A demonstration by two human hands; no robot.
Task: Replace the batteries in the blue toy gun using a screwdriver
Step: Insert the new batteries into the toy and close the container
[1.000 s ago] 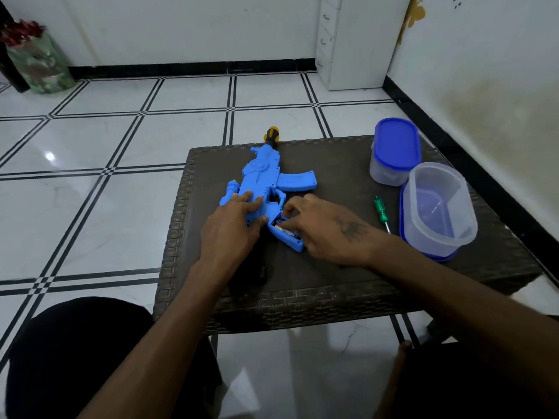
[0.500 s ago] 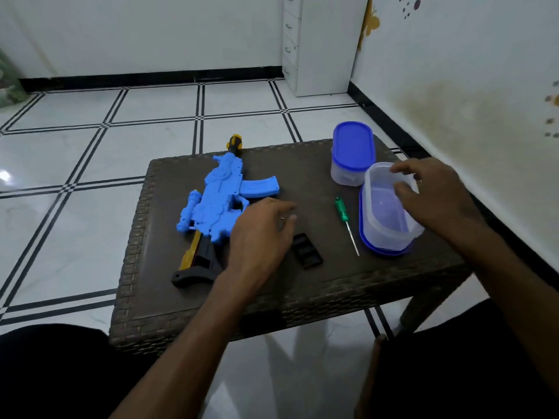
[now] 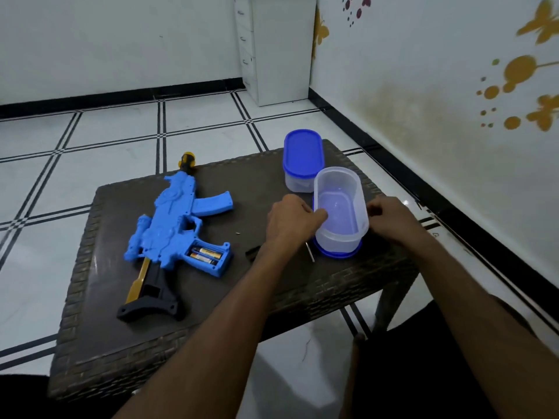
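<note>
Toy gun lies flat on table, left half, muzzle toward 12 o'clock, stock toward 6. Grip compartment open, batteries seated inside. Black cover on table at 3 o'clock of the grip, partly under left forearm. Screwdriver: only shaft tip shows, at 7 o'clock of open tub. Left hand grips tub's left wall, thumb over rim. Right hand at tub's 3 o'clock, fingers curled; contact cannot tell. Lidded tub just beyond, at 11 o'clock.
</note>
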